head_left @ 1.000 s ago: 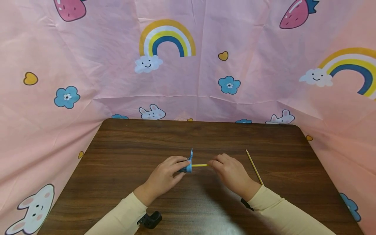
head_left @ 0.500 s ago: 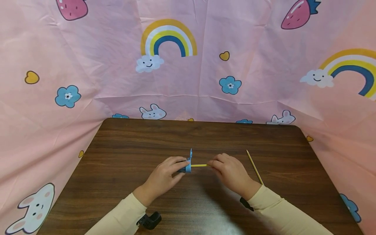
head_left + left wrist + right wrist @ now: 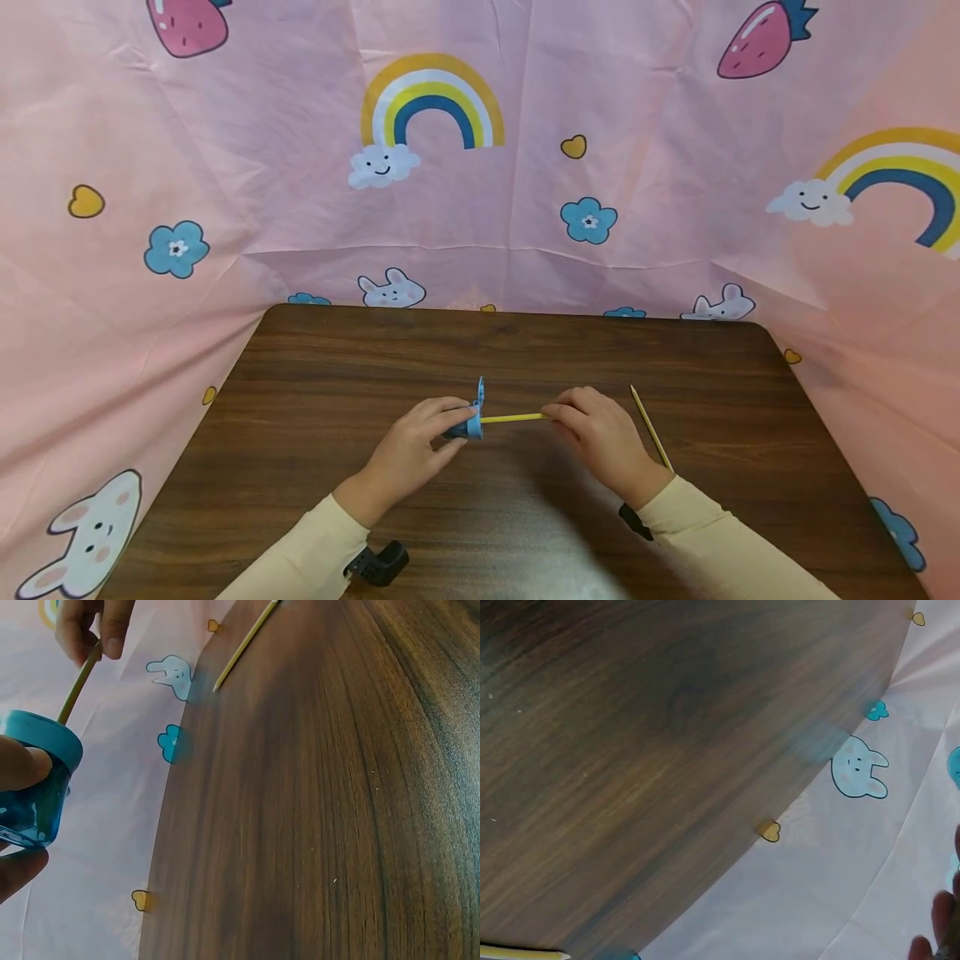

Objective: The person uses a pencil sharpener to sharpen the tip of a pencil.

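Observation:
My left hand (image 3: 408,446) grips a blue pencil sharpener (image 3: 474,425) above the table, thumb and fingers on its sides. Its lid stands flipped up in the head view. The left wrist view shows a see-through blue body (image 3: 37,802) below a teal collar (image 3: 52,735). A yellow pencil (image 3: 513,418) has one end inside the sharpener's opening; that tip is hidden. My right hand (image 3: 603,437) pinches the pencil's other end. In the right wrist view only a few dark fingers (image 3: 943,919) show at the edge.
A second yellow pencil (image 3: 651,427) lies on the brown wooden table (image 3: 375,358), beside my right wrist, with its tip pointing away. A pink patterned cloth (image 3: 300,167) hangs behind the table and at both sides.
My right hand has shifted slightly right, and my left hand with the sharpener slightly left. More of the pencil shows between them, and it now slants slightly upward to the right.

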{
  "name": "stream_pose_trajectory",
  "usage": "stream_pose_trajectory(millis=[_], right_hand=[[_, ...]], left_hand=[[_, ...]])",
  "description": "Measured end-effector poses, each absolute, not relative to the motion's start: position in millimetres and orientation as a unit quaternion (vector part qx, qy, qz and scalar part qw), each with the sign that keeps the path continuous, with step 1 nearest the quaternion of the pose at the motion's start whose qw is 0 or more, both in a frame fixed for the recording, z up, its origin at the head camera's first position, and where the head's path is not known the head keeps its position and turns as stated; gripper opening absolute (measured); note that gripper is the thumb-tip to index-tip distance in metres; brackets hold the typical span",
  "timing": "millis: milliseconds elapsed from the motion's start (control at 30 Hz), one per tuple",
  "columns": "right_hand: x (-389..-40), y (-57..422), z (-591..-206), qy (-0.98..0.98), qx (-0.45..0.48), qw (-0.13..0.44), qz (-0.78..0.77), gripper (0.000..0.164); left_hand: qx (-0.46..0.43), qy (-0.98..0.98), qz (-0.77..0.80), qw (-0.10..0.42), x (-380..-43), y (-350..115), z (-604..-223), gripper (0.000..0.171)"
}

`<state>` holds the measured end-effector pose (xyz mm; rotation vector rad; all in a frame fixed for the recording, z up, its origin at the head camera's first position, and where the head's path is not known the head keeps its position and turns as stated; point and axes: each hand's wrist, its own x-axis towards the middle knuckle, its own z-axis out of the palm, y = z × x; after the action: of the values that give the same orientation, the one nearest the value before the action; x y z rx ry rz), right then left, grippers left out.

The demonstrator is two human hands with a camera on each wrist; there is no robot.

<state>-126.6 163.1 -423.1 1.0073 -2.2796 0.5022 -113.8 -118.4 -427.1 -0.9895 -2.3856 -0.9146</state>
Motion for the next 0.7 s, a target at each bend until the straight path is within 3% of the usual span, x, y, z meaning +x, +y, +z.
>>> stream_pose_trajectory(millis=[167, 300, 400, 500, 700], right_hand=[[-126.5, 164.4, -428.9, -0.847, 0.383, 0.315, 0.192, 0.006], [-124.5, 164.4, -429.7, -0.848, 0.378, 0.322, 0.185, 0.004], [-120.9, 163.4, -426.7, -0.866, 0.361, 0.288, 0.192, 0.015], [-118.0, 163.8, -420.8, -0.894, 0.331, 0.176, 0.244, 0.016], [-124.9, 170.1, -408.5, -0.869, 0.226, -0.153, 0.414, 0.009]], left_hand=[[-0.348, -0.854, -0.338, 0.185, -111.1, -117.0, -427.3, 0.047], [-0.358, -0.851, -0.334, 0.191, -110.5, -114.7, -427.7, 0.046], [-0.372, -0.848, -0.32, 0.202, -110.8, -113.9, -427.8, 0.046], [-0.397, -0.84, -0.298, 0.221, -111.2, -113.9, -428.1, 0.042], [-0.444, -0.815, -0.277, 0.25, -111.8, -114.4, -431.0, 0.04]])
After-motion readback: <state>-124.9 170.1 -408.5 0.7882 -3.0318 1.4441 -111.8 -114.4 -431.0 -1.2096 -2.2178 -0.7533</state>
